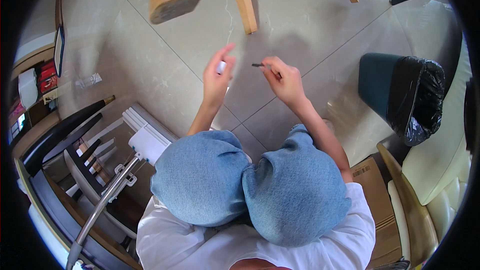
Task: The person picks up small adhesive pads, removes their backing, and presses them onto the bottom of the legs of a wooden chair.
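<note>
- Here, at the far left, a shelf holds red boxes point(48, 77), with a chair's black armrest point(62, 131) beside it.
- Next comes a mop with a white head point(149, 143) and a metal pole point(107, 195), its head just beside the person's left knee point(200, 180).
- The left hand point(216, 82) is raised past the knees, its fingers curled partly inward and blurred. A small white thing point(220, 67) shows between thumb and fingers, seemingly held there; how firmly, I cannot tell.
- Between the hands there is open space over the tiled floor point(245, 90); wooden legs point(242, 0) stand farther forward.
- The thin dark stick point(256, 65) pokes out leftward from the right fingertips. Its long axis runs nearly level from side to side, so its free end faces the white thing, at much the same height in the view. The two are near but apart.
- The right hand point(286, 81) is the nearer one to the stick: thumb and forefinger are closed in a pinch on its right end, the other fingers folded.
- On the right stands a dark teal bin point(377, 82) lined with a black bag point(425, 102); a cardboard box point(377, 210) and a cream seat point(435, 155) lie nearer the person.
</note>
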Motion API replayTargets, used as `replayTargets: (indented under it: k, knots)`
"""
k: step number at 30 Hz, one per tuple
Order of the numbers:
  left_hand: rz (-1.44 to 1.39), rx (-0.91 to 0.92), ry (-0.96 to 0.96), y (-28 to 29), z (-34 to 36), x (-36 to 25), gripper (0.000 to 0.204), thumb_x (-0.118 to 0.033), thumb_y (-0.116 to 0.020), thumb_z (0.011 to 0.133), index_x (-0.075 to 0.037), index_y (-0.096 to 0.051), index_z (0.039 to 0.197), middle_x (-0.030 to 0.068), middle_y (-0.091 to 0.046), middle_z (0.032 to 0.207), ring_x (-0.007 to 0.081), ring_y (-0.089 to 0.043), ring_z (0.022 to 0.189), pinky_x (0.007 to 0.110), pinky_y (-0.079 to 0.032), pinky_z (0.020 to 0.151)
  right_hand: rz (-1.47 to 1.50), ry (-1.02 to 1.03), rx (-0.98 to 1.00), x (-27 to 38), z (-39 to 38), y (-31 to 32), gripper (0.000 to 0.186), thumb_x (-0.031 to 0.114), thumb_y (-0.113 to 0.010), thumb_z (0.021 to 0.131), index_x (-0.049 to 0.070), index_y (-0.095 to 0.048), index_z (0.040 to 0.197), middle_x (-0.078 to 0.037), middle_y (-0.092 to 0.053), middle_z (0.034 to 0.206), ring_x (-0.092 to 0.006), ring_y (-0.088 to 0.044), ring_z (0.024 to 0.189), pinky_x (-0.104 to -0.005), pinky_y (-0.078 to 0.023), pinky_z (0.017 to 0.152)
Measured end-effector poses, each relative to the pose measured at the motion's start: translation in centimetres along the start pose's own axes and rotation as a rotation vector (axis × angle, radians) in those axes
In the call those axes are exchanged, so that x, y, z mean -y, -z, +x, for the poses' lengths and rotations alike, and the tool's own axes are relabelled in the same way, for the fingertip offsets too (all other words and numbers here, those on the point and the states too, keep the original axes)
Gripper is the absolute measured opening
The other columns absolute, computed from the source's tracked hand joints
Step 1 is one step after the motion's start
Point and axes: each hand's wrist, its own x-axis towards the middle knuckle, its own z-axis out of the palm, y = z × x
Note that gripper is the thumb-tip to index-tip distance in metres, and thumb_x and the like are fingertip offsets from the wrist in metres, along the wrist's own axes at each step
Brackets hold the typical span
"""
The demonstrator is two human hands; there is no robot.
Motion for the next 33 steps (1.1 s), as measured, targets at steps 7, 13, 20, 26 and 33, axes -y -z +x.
replayTargets:
  k: [7, 13, 20, 26, 33]
  knots:
    - [-0.115, 0.048, 0.279, -1.6, -1.4, 3.3, 0.034, -0.023, -0.053, 0.088, -0.006, -0.05, 0.118, -0.0066, -0.04, 0.072, 0.0012, -0.036, 0.058, 0.015, -0.03, 0.05, -0.457, 0.174, -0.204, -9.4, 4.3, -4.5, 0.011, 0.018, -0.06, 0.079, 0.009, -0.054, 0.079, -0.006, -0.055, 0.06, -0.0223, -0.057, 0.055, -0.0327, -0.041, 0.044]
    - [0.022, 0.081, 0.31, -1.4, -1.6, 4.3, 0.038, -0.025, -0.056, 0.087, -0.005, -0.05, 0.118, -0.0051, -0.043, 0.074, 0.0012, -0.037, 0.058, 0.017, -0.032, 0.051, -0.597, 0.278, -0.194, -12.2, 5.8, -7.4, 0.01, 0.017, -0.061, 0.077, 0.011, -0.054, 0.075, -0.001, -0.057, 0.064, -0.0187, -0.058, 0.057, -0.0305, -0.045, 0.045]
    - [0.036, 0.121, 0.341, -2.0, -1.5, 5.4, 0.039, -0.026, -0.056, 0.086, -0.005, -0.05, 0.119, -0.005, -0.045, 0.076, 0.0016, -0.035, 0.055, 0.017, -0.032, 0.05, -0.547, 0.252, -0.255, -11.3, 6.5, -7.2, 0.012, 0.018, -0.062, 0.076, 0.011, -0.052, 0.075, -0.001, -0.056, 0.063, -0.0179, -0.058, 0.056, -0.0297, -0.045, 0.045]
    - [0.079, 0.127, 0.342, -2.2, -1.4, 5.4, 0.04, -0.031, -0.056, 0.086, -0.009, -0.051, 0.118, -0.0057, -0.043, 0.076, 0.0016, -0.035, 0.054, 0.017, -0.032, 0.048, -0.445, 0.195, -0.292, -11.1, 6.9, -7.4, 0.012, 0.017, -0.062, 0.077, 0.01, -0.052, 0.077, -0.001, -0.058, 0.067, -0.0173, -0.059, 0.058, -0.0298, -0.045, 0.046]
    - [0.059, 0.14, 0.365, -2.5, -1.2, 5.5, 0.04, -0.027, -0.058, 0.086, -0.005, -0.05, 0.118, -0.0039, -0.045, 0.075, 0.002, -0.038, 0.056, 0.017, -0.033, 0.05, -0.387, 0.328, -0.327, -12.0, 6.4, -7.6, 0.011, 0.014, -0.061, 0.075, 0.009, -0.051, 0.074, -0.002, -0.056, 0.063, -0.0178, -0.058, 0.054, -0.0294, -0.046, 0.045]
